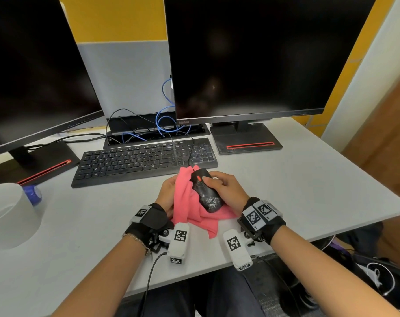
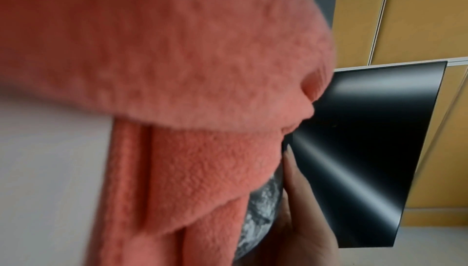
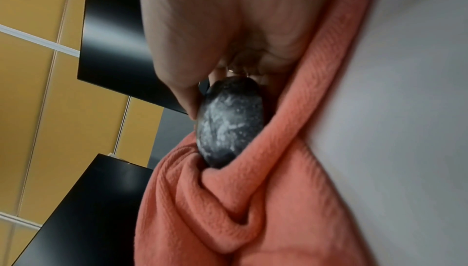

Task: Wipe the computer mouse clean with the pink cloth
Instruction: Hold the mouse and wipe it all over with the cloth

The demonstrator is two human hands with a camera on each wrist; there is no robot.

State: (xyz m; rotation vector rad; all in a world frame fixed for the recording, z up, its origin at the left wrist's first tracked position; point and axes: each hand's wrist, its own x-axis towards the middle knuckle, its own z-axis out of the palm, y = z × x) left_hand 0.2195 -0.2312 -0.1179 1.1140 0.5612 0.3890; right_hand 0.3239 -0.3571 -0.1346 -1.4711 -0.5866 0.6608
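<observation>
The right hand (image 1: 224,188) grips the mouse (image 1: 205,191), its length running toward the desk's (image 1: 308,191) front edge. The left hand (image 1: 168,193) clutches the pink cloth (image 1: 187,202) against the mouse's left side, so it is nearer for wiping.

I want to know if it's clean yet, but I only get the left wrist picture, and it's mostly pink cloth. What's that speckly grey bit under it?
Observer: The mouse, black with a red wheel.
Operator: Who's holding it?
Observer: The right hand grips it from the side.
Operator: Is it clean?
Observer: No, white smears cover its back end.
Operator: Where's the other hand?
Observer: The left hand holds the cloth against the mouse's left side.
</observation>
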